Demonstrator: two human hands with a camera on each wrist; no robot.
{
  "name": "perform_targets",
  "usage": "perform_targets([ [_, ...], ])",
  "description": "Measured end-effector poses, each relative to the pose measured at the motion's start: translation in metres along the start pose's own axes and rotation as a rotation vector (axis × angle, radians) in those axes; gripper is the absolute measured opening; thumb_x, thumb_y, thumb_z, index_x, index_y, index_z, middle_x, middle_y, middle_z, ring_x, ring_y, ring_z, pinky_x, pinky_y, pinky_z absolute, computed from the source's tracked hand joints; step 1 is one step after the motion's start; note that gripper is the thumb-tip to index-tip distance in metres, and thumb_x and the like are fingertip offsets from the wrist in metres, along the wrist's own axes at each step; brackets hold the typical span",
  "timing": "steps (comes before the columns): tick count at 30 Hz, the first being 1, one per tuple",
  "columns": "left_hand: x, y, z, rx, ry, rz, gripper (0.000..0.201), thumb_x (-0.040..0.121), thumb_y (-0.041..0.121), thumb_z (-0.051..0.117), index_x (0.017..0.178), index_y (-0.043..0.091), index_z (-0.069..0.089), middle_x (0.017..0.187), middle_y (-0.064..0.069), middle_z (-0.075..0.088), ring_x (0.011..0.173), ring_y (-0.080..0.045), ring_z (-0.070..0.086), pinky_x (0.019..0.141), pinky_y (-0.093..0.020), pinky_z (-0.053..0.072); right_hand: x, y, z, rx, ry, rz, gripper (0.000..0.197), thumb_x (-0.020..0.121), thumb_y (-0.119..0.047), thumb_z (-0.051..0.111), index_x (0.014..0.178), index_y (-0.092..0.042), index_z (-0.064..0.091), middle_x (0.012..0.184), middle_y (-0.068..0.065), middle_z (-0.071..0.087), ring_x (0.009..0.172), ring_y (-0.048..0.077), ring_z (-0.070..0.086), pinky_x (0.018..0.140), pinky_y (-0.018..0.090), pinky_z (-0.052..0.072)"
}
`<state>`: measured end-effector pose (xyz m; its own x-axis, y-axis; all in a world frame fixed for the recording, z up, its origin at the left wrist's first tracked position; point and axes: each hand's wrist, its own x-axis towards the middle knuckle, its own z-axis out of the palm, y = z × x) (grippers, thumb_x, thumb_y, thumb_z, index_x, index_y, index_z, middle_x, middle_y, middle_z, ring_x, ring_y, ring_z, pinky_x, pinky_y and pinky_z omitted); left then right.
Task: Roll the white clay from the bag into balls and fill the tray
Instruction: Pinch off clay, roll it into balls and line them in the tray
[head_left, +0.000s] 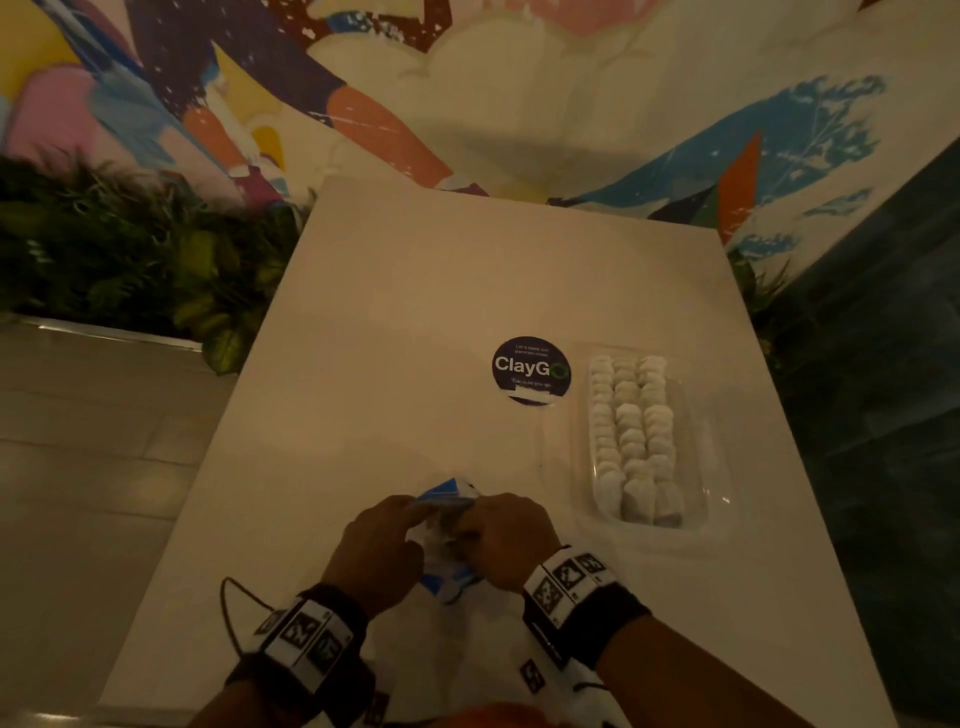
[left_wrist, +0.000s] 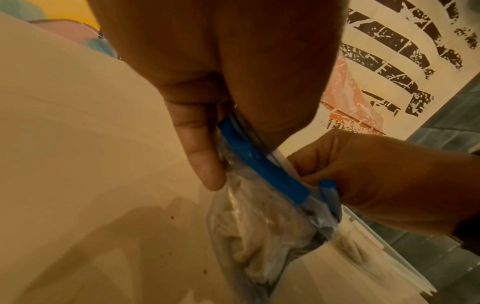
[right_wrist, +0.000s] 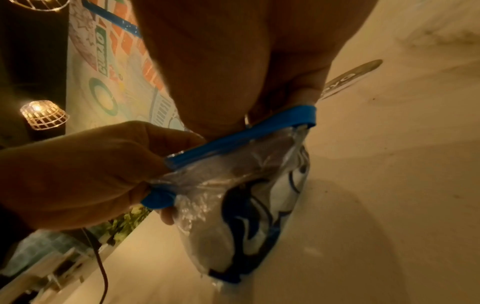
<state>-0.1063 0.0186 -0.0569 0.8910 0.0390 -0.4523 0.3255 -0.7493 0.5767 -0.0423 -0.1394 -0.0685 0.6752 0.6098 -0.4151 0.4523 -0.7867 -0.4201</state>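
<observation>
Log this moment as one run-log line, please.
left hand: pinches bag rim | right hand: pinches bag rim | clay: in bag | tray: three rows of balls | table

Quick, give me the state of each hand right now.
Left hand: closed, fingers pinching the blue zip strip of the clay bag.
Right hand: closed, fingers gripping the same bag's strip at its other side.

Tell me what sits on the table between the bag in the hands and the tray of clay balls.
Nothing: in the head view, bare table separates the bag from the tray.
</observation>
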Motion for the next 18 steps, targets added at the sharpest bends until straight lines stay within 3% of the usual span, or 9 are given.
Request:
perform_targets([
  [4,0.002,-0.005,0.002,0.014,0.06,0.054,0.044,0.085,0.019,0.06,0.127,0.03,0.055,0.137,0.002,0.049,0.114,-0.02,0.054,0.095,-0.028,0.043,-0.001,0.001,-0.006,0.145,0.004,0.037,0.025,0.087,-0.04,0.056,0.102,-0.029,0.071,0.099,-0.001,0.071,0.087,0.02,0.065,0.077,0.032,0.053],
  [7,0.003,-0.005,0.001,-0.062,0.049,0.121,0.037,0.085,0.028,0.063,0.121,0.035,0.058,0.127,0.011,0.047,0.093,-0.012,0.058,0.08,-0.018,0.043,-0.001,0.0,-0.008,0.28,0.055,0.077,0.018,0.082,-0.035,0.06,0.093,-0.027,0.072,0.089,-0.004,0.071,0.079,0.015,0.065,0.077,0.034,0.057],
  [9,0.002,-0.003,-0.001,-0.116,0.064,0.126,0.028,0.085,0.038,0.059,0.112,0.032,0.063,0.121,0.01,0.049,0.092,-0.014,0.059,0.079,-0.019,0.043,-0.002,-0.001,-0.01,0.382,0.11,0.093,0.013,0.081,-0.032,0.064,0.09,-0.026,0.072,0.088,-0.003,0.071,0.08,0.014,0.065,0.078,0.032,0.057],
  [12,0.004,-0.005,0.001,-0.176,0.122,0.117,0.04,0.077,0.059,0.041,0.095,0.033,0.066,0.11,0.008,0.058,0.094,-0.016,0.06,0.077,-0.019,0.043,-0.004,-0.004,-0.014,0.545,0.191,0.1,0.01,0.078,-0.03,0.072,0.085,-0.023,0.073,0.084,-0.003,0.07,0.079,0.014,0.066,0.075,0.031,0.057],
  [15,0.005,-0.005,0.003,-0.196,0.14,0.105,0.01,0.087,0.047,0.056,0.091,0.039,0.062,0.107,0.014,0.055,0.092,-0.01,0.057,0.076,-0.015,0.039,-0.004,-0.005,-0.017,0.624,0.211,0.1,0.009,0.077,-0.027,0.073,0.083,-0.021,0.073,0.081,-0.002,0.07,0.078,0.015,0.067,0.074,0.033,0.057],
  [18,0.005,-0.005,0.003,-0.271,0.179,0.117,0.009,0.086,0.042,0.062,0.095,0.043,0.063,0.115,0.014,0.054,0.099,-0.006,0.053,0.087,-0.022,0.041,-0.002,-0.005,-0.018,0.656,0.193,0.091,0.006,0.079,-0.023,0.071,0.085,-0.02,0.072,0.082,-0.003,0.068,0.082,0.016,0.066,0.076,0.035,0.057],
])
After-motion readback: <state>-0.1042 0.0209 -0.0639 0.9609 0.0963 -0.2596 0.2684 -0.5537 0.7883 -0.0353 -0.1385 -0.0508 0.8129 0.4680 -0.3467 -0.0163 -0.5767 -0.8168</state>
